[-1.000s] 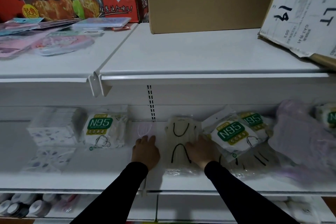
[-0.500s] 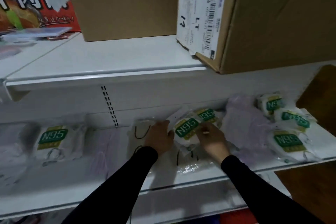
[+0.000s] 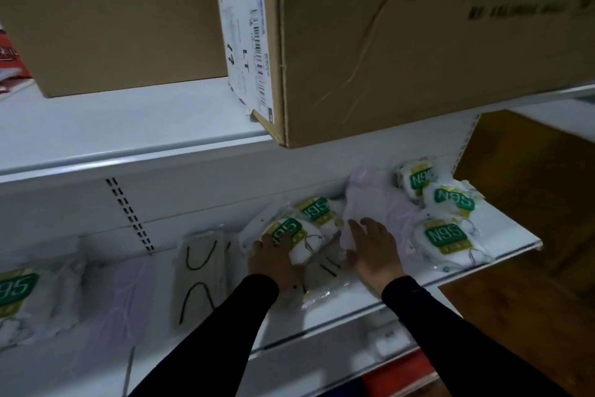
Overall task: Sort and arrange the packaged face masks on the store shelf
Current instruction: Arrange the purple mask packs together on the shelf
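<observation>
Right hand (image 3: 373,248) shifted onto lilac pack (image 3: 380,203), fingers spread | left hand (image 3: 273,259) flat, open, on N95 pack (image 3: 289,235)

Left hand (image 3: 273,259) on N95 pack (image 3: 291,237); right hand (image 3: 373,250) flat on lilac pack (image 3: 380,200).

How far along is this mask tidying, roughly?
Partway, it seems. Left of the hands, the black-strapped pack and a lilac pack lie in a spaced row. In hand: the left hand rests on an N95 pack, the right hand on a lilac pile. Left: three N95 packs clustered loosely at the shelf's right end.
</observation>
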Demonstrator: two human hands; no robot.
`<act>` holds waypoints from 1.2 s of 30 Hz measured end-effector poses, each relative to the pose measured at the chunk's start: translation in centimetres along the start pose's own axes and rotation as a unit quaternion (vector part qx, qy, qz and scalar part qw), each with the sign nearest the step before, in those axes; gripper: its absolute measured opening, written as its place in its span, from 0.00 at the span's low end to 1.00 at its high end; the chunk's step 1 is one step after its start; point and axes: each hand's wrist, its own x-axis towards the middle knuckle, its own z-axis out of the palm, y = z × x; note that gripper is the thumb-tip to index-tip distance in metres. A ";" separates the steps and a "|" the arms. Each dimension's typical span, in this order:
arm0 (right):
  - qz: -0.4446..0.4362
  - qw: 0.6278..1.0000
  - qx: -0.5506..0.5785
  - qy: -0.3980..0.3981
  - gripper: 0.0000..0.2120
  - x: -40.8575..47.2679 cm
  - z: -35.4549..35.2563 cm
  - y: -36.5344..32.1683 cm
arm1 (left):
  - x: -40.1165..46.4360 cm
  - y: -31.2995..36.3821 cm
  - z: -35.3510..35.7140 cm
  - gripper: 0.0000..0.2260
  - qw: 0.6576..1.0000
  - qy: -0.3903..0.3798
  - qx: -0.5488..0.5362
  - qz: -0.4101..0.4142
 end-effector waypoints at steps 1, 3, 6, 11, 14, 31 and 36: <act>0.001 1.000 -0.001 -0.004 0.31 0.1 0.3 0.6 | 0.1 -0.1 0.1 0.38 1.000 0.000 0.000 0.005; -0.010 1.000 0.004 -0.022 0.34 0.2 0.5 1.6 | 0.3 -0.1 0.2 0.37 1.000 0.001 -0.003 0.021; -0.014 0.998 0.012 -0.059 0.38 -0.2 0.6 2.7 | 0.3 0.3 0.3 0.36 0.999 0.003 0.001 0.052; -0.032 0.984 0.136 0.106 0.21 -1.0 1.4 4.5 | 0.7 1.1 0.8 0.37 0.997 0.007 0.013 0.070; -0.025 0.954 0.194 0.229 0.13 -1.1 0.0 5.2 | 0.7 1.6 1.1 0.38 0.998 0.005 0.009 0.065; 0.182 0.716 0.672 0.047 0.06 2.3 -4.9 12.8 | 1.1 8.2 0.2 0.29 0.978 0.116 -0.162 -0.055; 0.204 0.559 0.804 0.022 0.06 2.7 -5.6 12.0 | 1.1 15.5 -1.8 0.21 0.890 0.113 -0.432 -0.091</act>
